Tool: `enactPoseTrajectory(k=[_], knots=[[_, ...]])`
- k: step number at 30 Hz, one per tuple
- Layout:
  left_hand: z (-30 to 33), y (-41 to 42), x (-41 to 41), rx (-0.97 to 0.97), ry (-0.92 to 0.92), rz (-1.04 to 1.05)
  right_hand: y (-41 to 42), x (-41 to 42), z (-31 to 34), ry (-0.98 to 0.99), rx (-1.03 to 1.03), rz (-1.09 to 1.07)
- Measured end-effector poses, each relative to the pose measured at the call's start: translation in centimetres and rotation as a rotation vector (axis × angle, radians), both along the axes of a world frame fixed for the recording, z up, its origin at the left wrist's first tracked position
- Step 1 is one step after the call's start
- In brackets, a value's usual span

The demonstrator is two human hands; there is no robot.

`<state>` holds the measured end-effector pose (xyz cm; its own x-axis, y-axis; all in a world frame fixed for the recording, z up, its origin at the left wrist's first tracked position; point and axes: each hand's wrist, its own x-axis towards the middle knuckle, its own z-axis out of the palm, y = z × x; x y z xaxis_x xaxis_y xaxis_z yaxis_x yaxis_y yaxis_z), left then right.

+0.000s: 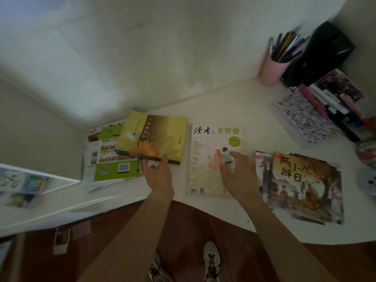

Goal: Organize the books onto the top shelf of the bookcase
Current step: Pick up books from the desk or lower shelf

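The left hand (157,176) grips the near edge of the yellow book (154,137), thumb on the cover and fingers under it, probably to lift it off the green book (116,167) below. The right hand (236,171) rests on the magazine (213,159) with fingers bent down on the cover; whether it grips is not clear. It may hold the magazine steady. All books lie flat on the white desk (234,98), none yet on a shelf. A third book (303,186) waits at the right.

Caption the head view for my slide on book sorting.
Left hand grips yellow book; right hand rests on magazine, desk.
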<state>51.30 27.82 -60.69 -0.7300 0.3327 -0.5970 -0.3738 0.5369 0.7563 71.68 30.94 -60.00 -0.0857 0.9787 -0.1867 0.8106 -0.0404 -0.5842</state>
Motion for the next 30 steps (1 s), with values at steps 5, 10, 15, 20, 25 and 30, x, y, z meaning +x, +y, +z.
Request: enactPoseTrajectory(k=[5,10,15,20,25,30], knots=[[-1.7,3.3,-3.9,0.135,-0.225,0.094,-0.4,-1.8,-2.8,-0.295,0.063,0.194],[-1.8,4.1,-4.6,0.261,-0.281,0.194,0.4,-1.6,-3.9,-0.353,0.011,0.213],[4.6,0.4,-3.9,0.401,-0.149,-0.055,3.5,-4.7,0.8,0.239,-0.291,-0.025],[9.1,-2.7,-5.1,0.436,-0.038,-0.403,5.7,-8.0,4.6,0.792,-0.501,-0.212],[10.6,-4.4,-5.9,0.478,-0.110,-0.671,5.6,-7.7,6.1,1.048,-0.619,-0.044],[9.0,-4.9,-5.7,0.556,-0.197,-0.842,6.0,-5.3,7.4,1.098,-0.525,0.064]])
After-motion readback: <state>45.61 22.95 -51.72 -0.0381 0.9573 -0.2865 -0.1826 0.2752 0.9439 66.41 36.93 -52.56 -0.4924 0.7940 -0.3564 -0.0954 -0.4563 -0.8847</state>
